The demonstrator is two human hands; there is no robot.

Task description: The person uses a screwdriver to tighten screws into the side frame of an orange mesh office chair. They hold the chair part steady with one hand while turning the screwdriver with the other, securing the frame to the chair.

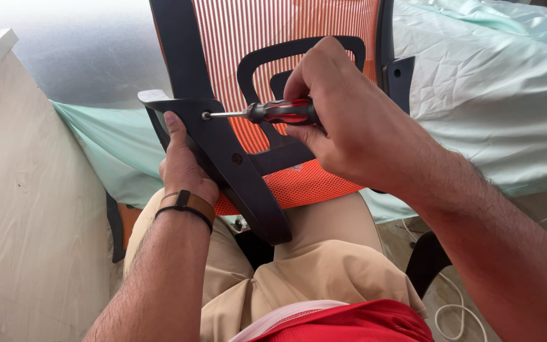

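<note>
An office chair back (286, 38) with orange mesh and a black plastic frame leans on my lap. My left hand (182, 168) grips the black armrest bracket (223, 152) on the frame's left side, thumb pressed along its edge. My right hand (343, 114) is closed around a red-and-black handled screwdriver (283, 113). Its metal tip sits on a screw (206, 116) near the top of the bracket. A second screw hole (237, 158) shows lower on the bracket.
A bed with a pale green sheet (495, 95) lies behind and to the right. A white cabinet side (26, 209) stands at the left. A white cable (454, 313) lies on the floor at lower right, next to a black chair part (427, 259).
</note>
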